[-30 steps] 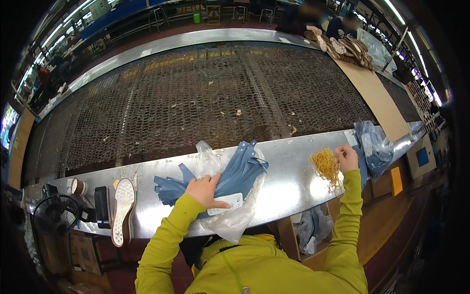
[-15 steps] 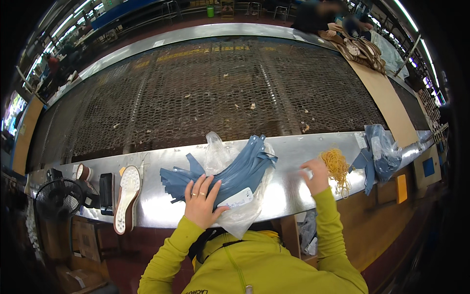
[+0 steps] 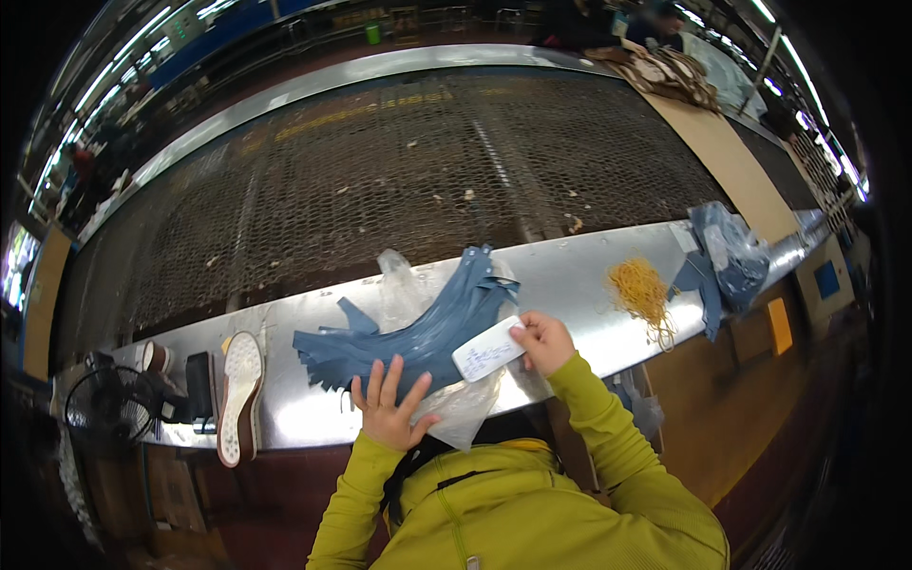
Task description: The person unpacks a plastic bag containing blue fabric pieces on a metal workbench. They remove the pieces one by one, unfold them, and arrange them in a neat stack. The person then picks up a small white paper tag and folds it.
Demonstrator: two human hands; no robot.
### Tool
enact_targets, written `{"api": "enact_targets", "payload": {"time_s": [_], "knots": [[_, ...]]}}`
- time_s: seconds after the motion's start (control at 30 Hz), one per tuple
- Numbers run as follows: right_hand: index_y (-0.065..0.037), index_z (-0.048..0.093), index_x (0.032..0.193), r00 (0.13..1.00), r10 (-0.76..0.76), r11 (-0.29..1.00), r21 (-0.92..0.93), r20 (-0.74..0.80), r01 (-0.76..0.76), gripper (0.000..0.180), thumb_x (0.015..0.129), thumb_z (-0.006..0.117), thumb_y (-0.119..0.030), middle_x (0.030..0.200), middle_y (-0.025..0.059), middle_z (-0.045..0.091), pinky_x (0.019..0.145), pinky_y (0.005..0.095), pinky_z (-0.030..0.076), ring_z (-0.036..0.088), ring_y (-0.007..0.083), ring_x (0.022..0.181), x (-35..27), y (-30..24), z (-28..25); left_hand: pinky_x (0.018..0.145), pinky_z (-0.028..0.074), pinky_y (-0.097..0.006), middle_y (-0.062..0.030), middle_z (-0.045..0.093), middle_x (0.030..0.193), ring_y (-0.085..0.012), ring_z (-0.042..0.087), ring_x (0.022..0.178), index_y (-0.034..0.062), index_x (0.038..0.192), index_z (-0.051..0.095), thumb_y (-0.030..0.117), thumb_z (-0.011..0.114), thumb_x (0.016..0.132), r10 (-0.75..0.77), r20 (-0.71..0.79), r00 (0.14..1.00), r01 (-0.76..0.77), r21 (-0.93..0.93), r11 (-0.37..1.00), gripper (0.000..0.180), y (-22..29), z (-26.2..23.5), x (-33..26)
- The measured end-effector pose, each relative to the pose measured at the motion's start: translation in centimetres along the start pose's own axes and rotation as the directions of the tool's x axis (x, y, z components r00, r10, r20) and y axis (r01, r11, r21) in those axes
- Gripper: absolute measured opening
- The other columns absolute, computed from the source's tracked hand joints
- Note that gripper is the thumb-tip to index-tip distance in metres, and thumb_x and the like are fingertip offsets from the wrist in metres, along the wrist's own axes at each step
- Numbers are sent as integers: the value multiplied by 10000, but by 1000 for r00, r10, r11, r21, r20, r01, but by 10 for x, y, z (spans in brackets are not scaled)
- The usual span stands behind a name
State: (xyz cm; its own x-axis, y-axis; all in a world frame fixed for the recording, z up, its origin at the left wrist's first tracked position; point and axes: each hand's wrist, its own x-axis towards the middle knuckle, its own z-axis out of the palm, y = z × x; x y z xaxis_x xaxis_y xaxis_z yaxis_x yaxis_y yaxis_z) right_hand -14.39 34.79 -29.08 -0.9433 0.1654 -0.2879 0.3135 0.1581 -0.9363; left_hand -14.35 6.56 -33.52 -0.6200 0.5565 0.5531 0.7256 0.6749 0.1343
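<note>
A bundle of blue strips (image 3: 418, 328), looking like cut leather or fabric, lies fanned out on the metal bench (image 3: 285, 408). My left hand (image 3: 391, 408) rests with spread fingers on the bundle's near edge, rings on two fingers. Between thumb and fingers my right hand (image 3: 545, 344) pinches one end of a white card (image 3: 489, 350) with handwriting, held over the bundle's right side. Clear plastic (image 3: 465, 418) shows beneath and beyond the strips.
Yellow rubber bands (image 3: 638, 290) lie in a heap to the right, near a plastic bag with blue pieces (image 3: 731, 256). At left are a shoe sole (image 3: 240, 394), a black case (image 3: 200, 391) and a fan (image 3: 109, 404). A mesh conveyor (image 3: 380, 180) runs beyond; a person sits far right.
My right hand has come left from beside the rubber bands and taken hold of the card, which has been lifted and turned. My left hand stays on the strips.
</note>
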Motion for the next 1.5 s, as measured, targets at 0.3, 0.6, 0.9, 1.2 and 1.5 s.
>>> {"api": "enact_targets", "payload": {"time_s": [0.3,0.6,0.9,1.2,1.5], "knots": [[-34,579,1091,859,-177,971,-227,-480,73,263,849,644,-113,686,90,657,519,299,472,577,135,497,-17,51,-81,1057,356,-426,-80,515,1356,-246,469,1269,153,1288,544,116,596,808,314,330,890,-235,-258,937,484,38,9,7],[-29,506,1005,626,299,948,298,-720,-109,252,810,664,-58,659,107,605,357,279,408,578,151,461,-29,93,-143,1011,400,-410,-73,567,1294,-240,523,1210,149,1199,619,121,651,799,208,315,926,-115,-288,951,402,45,5,9],[-40,480,991,560,195,924,-41,-805,-381,225,887,616,-186,744,128,621,457,347,473,629,224,579,-27,82,-154,990,409,-428,-111,565,1290,-286,525,1207,121,1159,642,143,685,781,132,324,937,-16,-337,941,380,49,2,15],[-84,589,1099,753,-507,485,-861,-419,-153,311,869,596,-293,1164,119,604,893,446,408,534,301,1083,-41,73,-105,1003,399,-425,-125,533,1324,-291,501,1229,113,1194,615,196,685,797,132,325,937,-12,-345,939,412,51,2,20],[-21,612,1120,864,-503,752,-473,36,458,415,766,734,-201,1155,217,557,854,402,469,590,357,882,-39,17,-8,1012,387,-431,-140,507,1338,-287,487,1232,90,1197,596,252,706,785,98,323,941,72,-475,877,456,55,7,33]]}}
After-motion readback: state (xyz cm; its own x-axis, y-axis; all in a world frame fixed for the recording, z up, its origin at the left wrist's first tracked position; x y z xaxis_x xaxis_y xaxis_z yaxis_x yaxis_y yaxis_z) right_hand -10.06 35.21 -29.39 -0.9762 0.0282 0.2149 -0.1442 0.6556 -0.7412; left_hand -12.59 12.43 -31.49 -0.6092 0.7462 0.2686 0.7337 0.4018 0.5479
